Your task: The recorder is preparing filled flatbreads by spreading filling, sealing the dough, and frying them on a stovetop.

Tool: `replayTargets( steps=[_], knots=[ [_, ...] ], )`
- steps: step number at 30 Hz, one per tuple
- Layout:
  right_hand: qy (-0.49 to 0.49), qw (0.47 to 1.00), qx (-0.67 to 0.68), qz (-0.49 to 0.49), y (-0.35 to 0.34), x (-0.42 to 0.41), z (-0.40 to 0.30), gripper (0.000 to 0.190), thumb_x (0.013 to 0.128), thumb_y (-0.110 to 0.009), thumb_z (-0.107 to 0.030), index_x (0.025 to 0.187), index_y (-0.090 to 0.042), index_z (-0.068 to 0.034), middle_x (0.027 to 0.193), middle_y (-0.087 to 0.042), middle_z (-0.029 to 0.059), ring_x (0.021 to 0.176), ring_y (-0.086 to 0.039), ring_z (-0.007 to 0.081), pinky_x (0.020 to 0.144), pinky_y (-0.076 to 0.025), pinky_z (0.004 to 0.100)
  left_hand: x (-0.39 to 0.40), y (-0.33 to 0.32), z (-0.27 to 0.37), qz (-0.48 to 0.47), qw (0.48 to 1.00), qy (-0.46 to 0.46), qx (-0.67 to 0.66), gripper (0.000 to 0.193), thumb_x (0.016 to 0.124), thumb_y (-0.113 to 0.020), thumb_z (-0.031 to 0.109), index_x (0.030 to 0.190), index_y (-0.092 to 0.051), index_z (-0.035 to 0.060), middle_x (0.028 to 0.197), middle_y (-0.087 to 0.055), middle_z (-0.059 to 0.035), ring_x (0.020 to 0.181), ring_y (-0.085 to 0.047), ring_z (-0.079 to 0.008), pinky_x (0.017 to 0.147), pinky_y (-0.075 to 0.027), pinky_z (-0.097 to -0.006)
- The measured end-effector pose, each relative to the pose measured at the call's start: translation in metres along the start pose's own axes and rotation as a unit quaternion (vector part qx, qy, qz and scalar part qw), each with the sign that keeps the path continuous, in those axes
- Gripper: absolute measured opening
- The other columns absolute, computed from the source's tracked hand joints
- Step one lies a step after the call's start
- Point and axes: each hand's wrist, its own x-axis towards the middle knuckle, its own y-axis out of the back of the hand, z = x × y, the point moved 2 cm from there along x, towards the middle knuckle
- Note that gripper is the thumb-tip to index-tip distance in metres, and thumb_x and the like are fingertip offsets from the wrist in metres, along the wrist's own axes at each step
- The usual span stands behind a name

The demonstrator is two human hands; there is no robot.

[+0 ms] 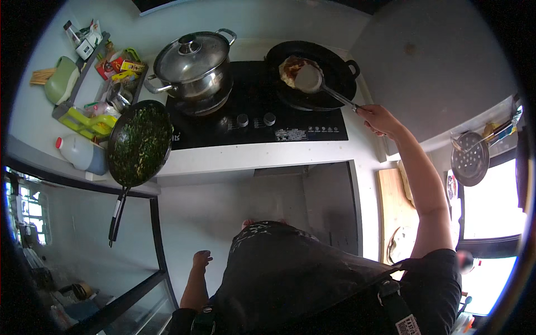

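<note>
My right hand (379, 120) grips the handle of a metal spatula (309, 78) at the right of the cooktop. The spatula's blade lies over the right part of a browned, flat piece of food (290, 69), possibly an egg or pancake, and hides some of it. Both are inside a black wok (335, 79) on the right burner. Down beside my apron hangs my left hand (202, 258), its fingers loosely bent and nothing visible in it.
A lidded steel pot (197, 63) stands on the left burner of the black cooktop (251, 100). A frying pan (140, 144) of chopped greens sits left, its handle jutting past the counter edge. Beyond are a plastic jug (81, 153) and a seasoning rack (83, 79). A wooden board (389, 201) lies right.
</note>
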Motion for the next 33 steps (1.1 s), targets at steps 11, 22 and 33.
replayTargets(
  steps=[11, 22, 33],
  knots=[
    [-0.003, 0.998, -0.057, 0.014, -0.001, 0.003, -0.022, 0.026, 0.094, -0.048, -0.032, 0.106, -0.059, -0.011, 0.057, -0.039, -0.0040, 0.043, -0.031, 0.0056, 0.036, -0.024, 0.0232, 0.006, 0.018, -0.044, -0.024, 0.999, 0.025, -0.033, 0.009, 0.079, -0.059, 0.014, 0.081, -0.058, 0.0057, 0.070, -0.056, -0.0014, 0.067, -0.066, -0.0164, 0.040, -0.038, -0.0254],
    [-0.004, 1.000, -0.016, 0.016, 0.001, 0.028, -0.026, 0.031, 0.094, -0.049, -0.034, 0.113, -0.059, -0.011, 0.054, -0.035, -0.0043, 0.045, -0.028, 0.0071, 0.038, -0.021, 0.0257, 0.033, 0.020, -0.056, -0.055, 0.975, -0.125, 0.175, 0.023, 0.078, -0.058, 0.008, 0.099, -0.060, -0.0012, 0.082, -0.061, -0.0069, 0.071, -0.066, -0.0199, 0.047, -0.046, -0.0281],
    [0.006, 1.000, 0.000, 0.018, -0.003, 0.015, -0.026, 0.028, 0.094, -0.050, -0.034, 0.104, -0.060, -0.010, 0.056, -0.039, -0.0032, 0.046, -0.032, 0.0076, 0.038, -0.025, 0.0261, 0.037, 0.021, -0.061, -0.014, 0.998, 0.001, -0.063, 0.015, 0.078, -0.059, 0.011, 0.090, -0.061, 0.0014, 0.079, -0.061, -0.0059, 0.071, -0.065, -0.0185, 0.043, -0.043, -0.0265]
  ],
)
